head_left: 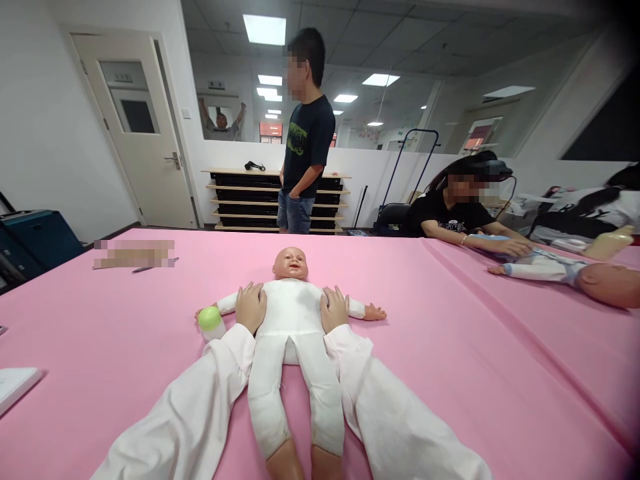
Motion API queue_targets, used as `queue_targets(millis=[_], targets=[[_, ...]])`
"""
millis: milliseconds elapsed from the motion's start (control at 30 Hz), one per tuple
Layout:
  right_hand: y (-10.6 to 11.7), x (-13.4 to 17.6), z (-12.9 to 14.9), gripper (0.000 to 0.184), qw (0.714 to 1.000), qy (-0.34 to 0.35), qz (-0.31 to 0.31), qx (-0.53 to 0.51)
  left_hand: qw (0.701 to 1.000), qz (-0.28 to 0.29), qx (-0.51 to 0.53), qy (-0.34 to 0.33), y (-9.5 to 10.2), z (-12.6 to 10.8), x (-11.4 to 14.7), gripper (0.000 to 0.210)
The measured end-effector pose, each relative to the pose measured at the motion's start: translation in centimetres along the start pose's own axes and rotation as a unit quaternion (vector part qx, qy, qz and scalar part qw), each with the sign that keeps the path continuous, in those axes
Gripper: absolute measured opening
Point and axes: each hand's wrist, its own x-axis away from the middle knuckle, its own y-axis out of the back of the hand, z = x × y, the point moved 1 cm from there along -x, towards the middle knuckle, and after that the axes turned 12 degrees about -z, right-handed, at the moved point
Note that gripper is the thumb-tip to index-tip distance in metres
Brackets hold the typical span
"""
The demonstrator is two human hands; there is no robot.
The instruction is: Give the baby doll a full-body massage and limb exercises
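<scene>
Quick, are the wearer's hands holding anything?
Left hand: open, against one side of the white cloth-bodied baby doll.
Right hand: open, against its other side.

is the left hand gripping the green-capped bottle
No, the left hand rests against the doll, while the green-capped bottle is outside its grip.

Both arms reach away from the person's body toward the far side, coming in from the near left and near right and drawing closer together as they go. They're covered in loose, pale whitish fabric sleeves, the left one (187,400) and the right one (400,413) both creased along the forearm, with the cloth bunched over the wrists. The bare left hand (251,308) and bare right hand (335,310) sit about level with each other, apart, backs turned up. Neither is balled up: the palms face down, fingers lightly bent and pointing far, thumbs toward the middle.
</scene>
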Motion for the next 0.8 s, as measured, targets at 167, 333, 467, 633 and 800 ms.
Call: queue_targets(millis=[167,333,467,633,800], targets=[[0.8,0.3,0.4,0.029,0.995,0.082,0.035,-0.041,0.981,-0.009,0.186,-0.062,1.1,-0.7,0.5,0.034],[0.5,0.2,1.1,0.029,0.983,0.149,0.091,-0.055,0.941,0.145,0.248,-0.178,1.2,-1.3,0.8,0.035],[0.0,-0.4,1.3,0.029,0.977,0.171,0.117,-0.044,0.942,0.217,0.198,-0.16,0.8,-1.4,0.4,0.041],[-0.5,-0.7,1.4,0.031,0.977,0.165,0.134,-0.01,0.953,0.248,0.138,-0.103,0.6,-1.5,0.3,0.044],[-0.5,-0.7,1.4,0.032,0.981,0.132,0.134,0.039,0.968,0.231,0.076,-0.064,0.0,-1.1,0.4,0.045]])
